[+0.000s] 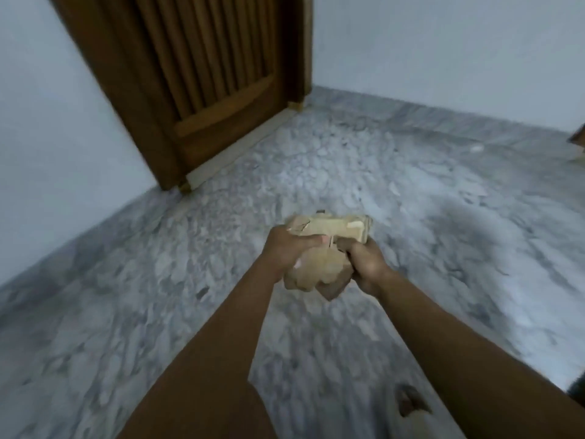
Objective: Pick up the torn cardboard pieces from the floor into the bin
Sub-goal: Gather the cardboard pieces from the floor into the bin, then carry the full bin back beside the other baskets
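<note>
Both hands, left [286, 248] and right [364, 267], grip a tan bundle of torn cardboard pieces [326, 248] with ragged edges, fingers curled around it, held above the marble floor [443, 217].

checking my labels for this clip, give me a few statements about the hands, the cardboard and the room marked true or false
1. The left hand and the right hand both grip the cardboard pieces. True.
2. The cardboard pieces lie on the floor. False: they are held up above it.
3. The door is brown wood. True.
4. The floor is green carpet. False: it is mottled grey and white stone.
</note>
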Demonstrator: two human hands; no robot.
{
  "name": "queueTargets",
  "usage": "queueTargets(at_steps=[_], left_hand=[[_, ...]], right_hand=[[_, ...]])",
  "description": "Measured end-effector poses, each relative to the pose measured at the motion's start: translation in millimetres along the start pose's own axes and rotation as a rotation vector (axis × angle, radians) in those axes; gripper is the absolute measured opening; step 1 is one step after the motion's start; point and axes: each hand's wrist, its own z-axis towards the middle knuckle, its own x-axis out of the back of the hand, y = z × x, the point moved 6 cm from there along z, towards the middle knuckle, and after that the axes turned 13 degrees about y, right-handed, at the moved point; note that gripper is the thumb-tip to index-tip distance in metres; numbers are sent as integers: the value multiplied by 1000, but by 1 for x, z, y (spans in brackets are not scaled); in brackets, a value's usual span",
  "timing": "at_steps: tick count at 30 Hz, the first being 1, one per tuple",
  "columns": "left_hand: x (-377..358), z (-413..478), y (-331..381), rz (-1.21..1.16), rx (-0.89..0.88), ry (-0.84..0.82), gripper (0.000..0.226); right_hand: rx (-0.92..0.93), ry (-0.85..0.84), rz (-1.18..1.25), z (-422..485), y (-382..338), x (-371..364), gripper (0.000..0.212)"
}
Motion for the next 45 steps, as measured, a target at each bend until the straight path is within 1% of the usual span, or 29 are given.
queueTargets(at_steps=[3, 5, 9, 13, 15, 17, 18, 20, 21, 22, 23, 26, 27, 30, 32, 34, 35, 36, 37, 38, 39, 40, 41, 43, 45], left_hand=[[-79, -7, 47, 58, -72, -114, 39], [-137, -14, 76, 100, -121, -168, 43], [-273, -41, 125, 136, -195, -304, 41], [-422, -74, 169, 146, -222, -401, 63], [-492, -99, 193, 149, -266, -457, 72], [-558, -132, 218, 141, -313, -538, 68], [-588, -150, 230, 137, -324, -586, 63], [-646, -185, 253, 167, -365, -676, 56], [-673, -200, 263, 187, -399, -711, 58], [-698, -213, 272, 193, -431, -742, 61], [-719, -225, 280, 195, -454, -758, 60], [-766, -253, 304, 163, -505, -786, 34], [-778, -259, 311, 161, -515, -777, 30], [-817, -273, 330, 156, -571, -770, 42], [-845, -281, 340, 169, -634, -764, 45], [-878, -288, 344, 215, -722, -784, 43], [-897, -290, 342, 263, -783, -817, 45], [-913, -292, 338, 319, -810, -854, 56], [-934, -287, 330, 387, -815, -883, 76], [-949, -280, 321, 456, -780, -912, 95], [-958, -276, 313, 512, -717, -950, 105], [-959, -274, 309, 552, -653, -1000, 105], [-956, -274, 310, 571, -602, -1044, 97], [-956, -264, 309, 584, -591, -1059, 74], [-964, -245, 301, 581, -625, -993, 62]], right_hand=[[22, 83, 102, 10, -38, 68, 21], [38, 163, 172, 23, -59, 120, 21], [45, 348, 242, 55, -95, 247, 39], [98, 469, 261, 82, -141, 391, 54], [143, 518, 263, 89, -167, 462, 53], [161, 583, 258, 86, -189, 532, 43], [163, 624, 261, 82, -198, 566, 42], [158, 700, 258, 73, -213, 631, 55], [157, 729, 259, 69, -219, 660, 62], [169, 752, 263, 65, -226, 686, 64], [188, 775, 267, 64, -232, 709, 61], [262, 889, 247, 55, -258, 760, 52], [294, 916, 233, 54, -266, 772, 48], [373, 991, 200, 56, -280, 809, 40], [427, 1034, 120, 61, -286, 831, 42], [461, 1019, 63, 72, -288, 850, 44], [445, 991, 32, 77, -287, 858, 46], [402, 962, -16, 82, -284, 866, 49], [348, 943, -84, 86, -280, 875, 51], [295, 951, -167, 87, -274, 885, 52], [250, 990, -250, 88, -267, 899, 52], [220, 1039, -310, 85, -260, 911, 50], [192, 1085, -345, 82, -254, 920, 47], [137, 1207, -392, 73, -239, 934, 48], [32, 1337, -389, 63, -215, 943, 63]])
